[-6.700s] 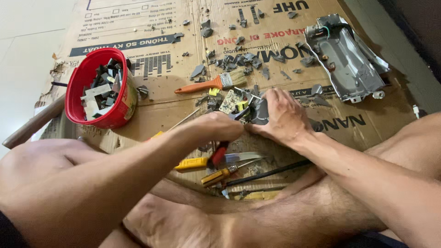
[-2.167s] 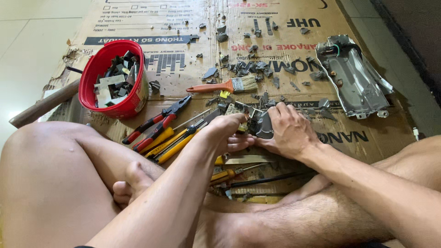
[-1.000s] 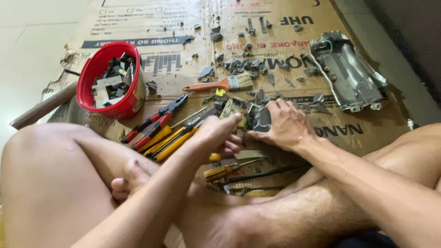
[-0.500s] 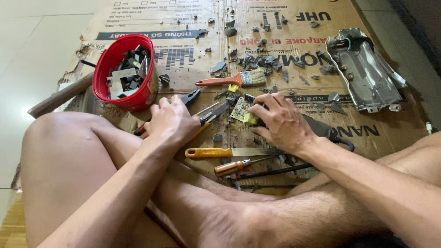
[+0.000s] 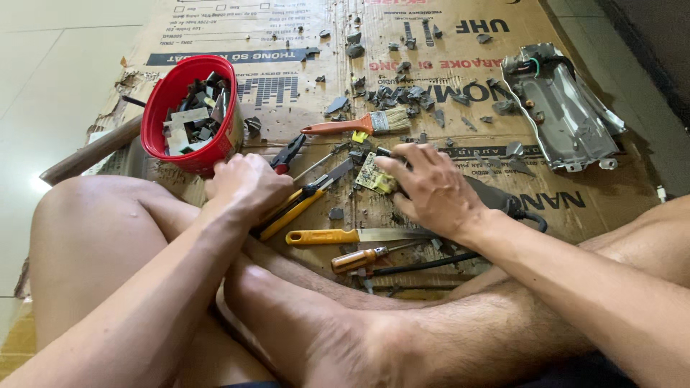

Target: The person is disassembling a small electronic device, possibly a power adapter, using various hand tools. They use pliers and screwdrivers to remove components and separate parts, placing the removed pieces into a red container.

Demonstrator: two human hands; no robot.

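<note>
Head view: both hands down among tools on flattened cardboard (image 5: 302,118).
Left hand (image 5: 248,188) is curled over yellow-handled pliers (image 5: 295,208), long axis toward the far right corner; right hand (image 5: 431,188) pins a small circuit board (image 5: 374,176), just right of the pliers' tips.

Both arms bare to the frame edge, no sleeves, no watch or bands at the wrists. Left hand (image 5: 248,188) and right hand (image 5: 435,192) ungloved, no rings visible. Legs bare and hairy, feet unshod. Sliver of dark garment at the bottom edge.
</note>
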